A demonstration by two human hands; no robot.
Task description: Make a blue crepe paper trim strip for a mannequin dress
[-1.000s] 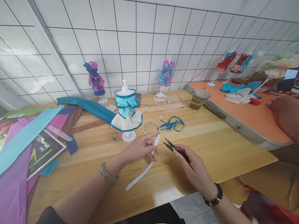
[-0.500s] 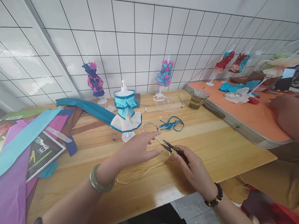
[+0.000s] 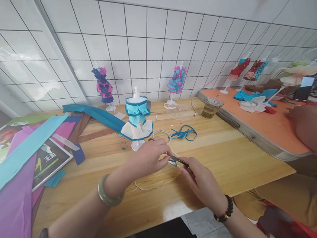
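My right hand is closed round a pair of black-handled thread snips, their blades pointing up and left. At the blade tips, the thumb and fingers of my left hand are pinched together, seemingly on a thin pale cord; the grip itself is mostly hidden. Part of that cord trails in a loose curve over the wooden table under my hands. Just beyond my left hand lies a pale ring-shaped coil. Behind it stands a small white dress form wearing a turquoise-and-cream dress edged in teal.
Teal ribbon scraps lie right of the coil. A lidded cup stands by the orange table, where another person's arm rests. Fabric strips cover magazines at left. Two dressed mini forms stand along the wall.
My left hand has gone from spread fingers to a pinch at the snips' tips. The snips have turned flatter, and the view has shifted slightly left.
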